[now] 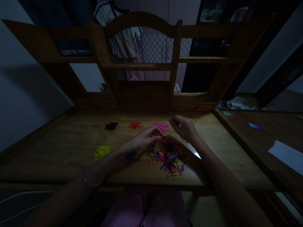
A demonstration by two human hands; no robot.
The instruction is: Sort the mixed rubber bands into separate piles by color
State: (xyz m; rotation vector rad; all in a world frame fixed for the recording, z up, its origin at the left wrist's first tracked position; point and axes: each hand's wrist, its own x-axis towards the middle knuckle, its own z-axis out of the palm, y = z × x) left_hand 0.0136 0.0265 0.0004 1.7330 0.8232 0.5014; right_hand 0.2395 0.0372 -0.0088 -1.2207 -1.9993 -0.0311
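My left hand (151,137) reaches over the upper left of a mixed heap of small coloured loops (169,159) that look like elastic bands. Its thumb and fingers pinch a small red band (161,135), with a dark bit beside it. To the right of it, my right hand (183,126) is raised above the desk with its fingers curled together; anything between the fingertips is too small to make out. Just beyond the left fingers lies a pink pile (162,127), partly covered. A red pile (135,125), a black pile (111,126) and a yellow pile (103,152) lie to the left.
The wooden desk (78,132) has a shelf unit (143,66) along its back. A dark blue patch (130,155) shows at my left forearm's edge. On the surface to the right are a blue card (254,126) and white paper (287,156). The light is dim.
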